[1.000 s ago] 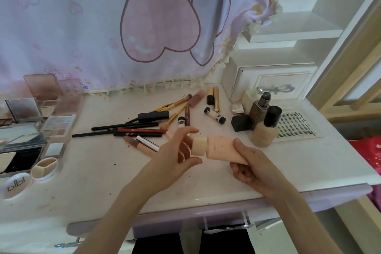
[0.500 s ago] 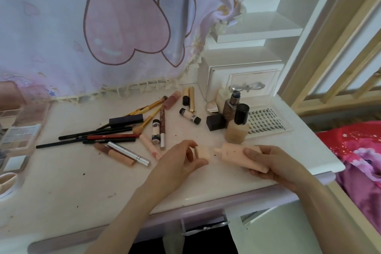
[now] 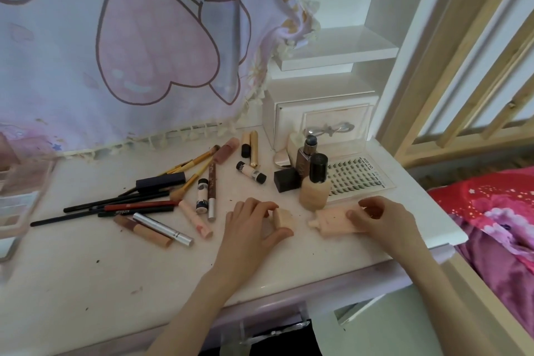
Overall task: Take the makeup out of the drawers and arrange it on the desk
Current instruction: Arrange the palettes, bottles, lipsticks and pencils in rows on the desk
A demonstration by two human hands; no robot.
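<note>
Peach plastic foundation tube (image 3: pixel 336 219), uncapped, lies just right of its squat peach cap (image 3: pixel 284 218); right hand (image 3: pixel 381 218) pinches tube, left hand (image 3: pixel 251 222) pinches cap. Risk: squeezing spills product on white desk (image 3: pixel 115 263).

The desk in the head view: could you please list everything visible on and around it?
Tube: one, peach, uncapped, front right of the desk.
Cap: one, peach, left of the tube.
Foundation bottles: two, black-capped, behind the tube.
Lash tray: one, clear, right of the bottles.
Black cube: one, left of the bottles.
Pencils and brushes: several, black, red, gold, centre left.
Palettes: a stack, left edge.
Drawer box: one, white, back right.
Curtain: one, lilac with pink hearts, behind.
Left hand: pinches the cap.
Right hand: holds the tube.
</note>
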